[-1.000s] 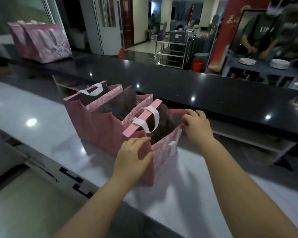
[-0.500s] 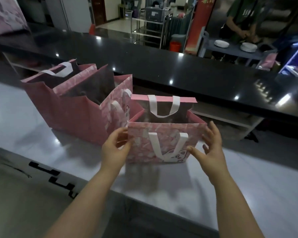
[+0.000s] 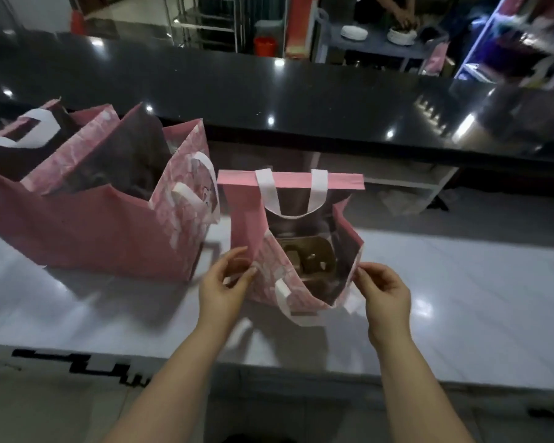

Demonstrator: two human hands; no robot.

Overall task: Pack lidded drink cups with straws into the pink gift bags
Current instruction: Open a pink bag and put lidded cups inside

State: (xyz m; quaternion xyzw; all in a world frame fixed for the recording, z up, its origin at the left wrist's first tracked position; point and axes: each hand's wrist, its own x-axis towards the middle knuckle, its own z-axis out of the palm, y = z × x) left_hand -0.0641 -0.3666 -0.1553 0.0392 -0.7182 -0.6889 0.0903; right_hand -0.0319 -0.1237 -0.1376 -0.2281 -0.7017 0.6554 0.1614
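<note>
A pink gift bag with white ribbon handles stands open on the white counter, its near panel folded down toward me. A brown cardboard cup carrier lies at its bottom. My left hand pinches the bag's left front corner. My right hand pinches the right front corner. No cups or straws are in view.
Two more open pink gift bags stand side by side to the left, touching each other. A raised black bar top runs behind the counter. Beyond it a person works at a table with white plates.
The bag was turned to face me and set apart from the other two. Both hands now pinch its front corners and the near panel has been pulled down, showing the carrier inside.
</note>
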